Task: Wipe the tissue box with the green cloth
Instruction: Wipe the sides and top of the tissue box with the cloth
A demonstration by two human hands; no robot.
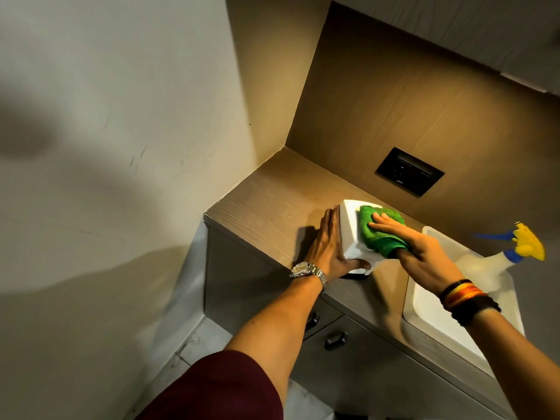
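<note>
A white tissue box stands on the wooden counter, near its front edge. My left hand is pressed flat against the box's left side, with the thumb wrapped under its near corner. The green cloth lies on top of the box. My right hand holds the cloth and presses it down on the top, fingers spread over it. Most of the box's top and right side is hidden by the cloth and hand.
A white tray sits to the right on the counter, with a spray bottle, yellow and blue at the nozzle, standing in it. A dark socket plate is on the back panel. A wall closes the left side. Drawers with dark handles are below.
</note>
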